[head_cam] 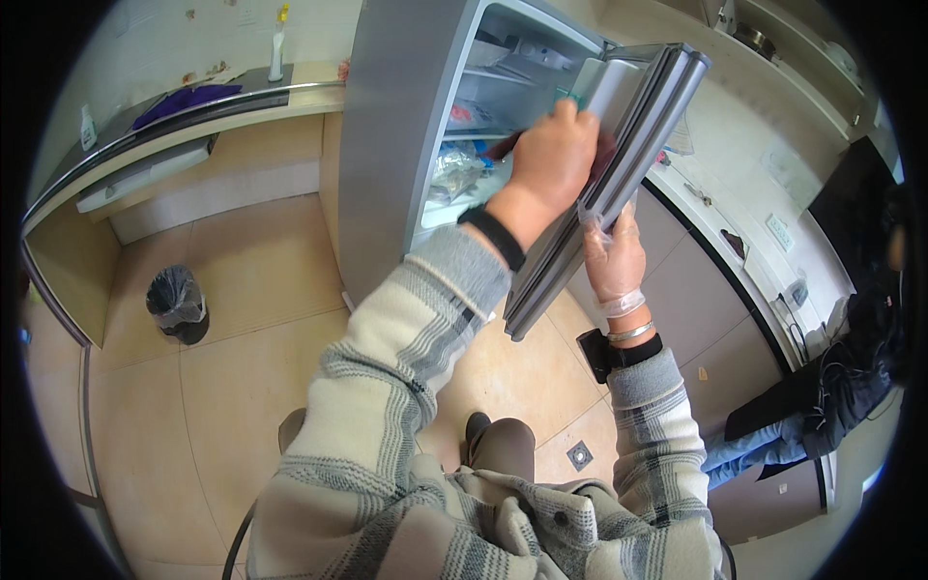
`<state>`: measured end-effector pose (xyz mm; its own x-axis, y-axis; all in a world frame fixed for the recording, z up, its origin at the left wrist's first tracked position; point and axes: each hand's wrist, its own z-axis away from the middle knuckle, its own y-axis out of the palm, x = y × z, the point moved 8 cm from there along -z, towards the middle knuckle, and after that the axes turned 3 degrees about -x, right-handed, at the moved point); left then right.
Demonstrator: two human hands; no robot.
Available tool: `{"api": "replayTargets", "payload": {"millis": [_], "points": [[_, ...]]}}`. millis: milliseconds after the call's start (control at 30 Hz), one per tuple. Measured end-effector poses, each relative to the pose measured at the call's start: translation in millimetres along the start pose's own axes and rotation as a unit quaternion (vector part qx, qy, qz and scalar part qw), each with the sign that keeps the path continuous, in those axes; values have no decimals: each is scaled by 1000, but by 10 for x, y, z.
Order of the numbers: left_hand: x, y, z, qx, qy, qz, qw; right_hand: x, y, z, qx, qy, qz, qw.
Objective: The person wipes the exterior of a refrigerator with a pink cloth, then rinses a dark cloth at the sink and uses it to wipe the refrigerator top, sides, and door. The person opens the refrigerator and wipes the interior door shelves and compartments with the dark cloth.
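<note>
Bent into a fist, my left hand [554,156] grips a dark red cloth [603,154] against the inner side of the open refrigerator door [616,94]. The cloth shows on both sides of the fist and is slightly blurred. My right hand [615,262], in a clear plastic glove, holds the door's outer edge lower down; its fingers are partly hidden by the door. Behind my left hand is the refrigerator interior [507,94], with shelves and plastic-wrapped items [457,170]. The grey refrigerator side [391,138] stands left of the opening.
A lined black trash bin [177,304] stands on the tiled floor at left. The left counter [304,98] bears a purple cloth [185,103] and spray bottle [276,54]. Another person [819,399] stands at right by the cabinets [696,283]. A floor drain [580,455] lies near my feet.
</note>
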<state>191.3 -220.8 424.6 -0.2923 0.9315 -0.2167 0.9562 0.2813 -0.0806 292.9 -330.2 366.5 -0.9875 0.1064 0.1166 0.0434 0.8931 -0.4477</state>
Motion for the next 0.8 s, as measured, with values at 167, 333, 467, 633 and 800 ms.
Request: {"api": "replayTargets", "payload": {"millis": [167, 333, 467, 633, 800], "points": [[-454, -306, -1125, -30, 83, -64, 994, -33, 4, 26, -7, 13, 14, 1000], [-442, -225, -901, -51, 130, -63, 988, -67, -13, 62, -25, -4, 14, 1000], [-308, -2, 120, -76, 138, -140, 978, -147, -41, 84, -43, -5, 0, 999], [-216, 17, 1067, 26, 122, -144, 982, -276, -68, 79, -39, 28, -23, 999], [-129, 95, 1832, 59, 161, -135, 976, -413, -100, 140, -15, 107, -121, 987]]}}
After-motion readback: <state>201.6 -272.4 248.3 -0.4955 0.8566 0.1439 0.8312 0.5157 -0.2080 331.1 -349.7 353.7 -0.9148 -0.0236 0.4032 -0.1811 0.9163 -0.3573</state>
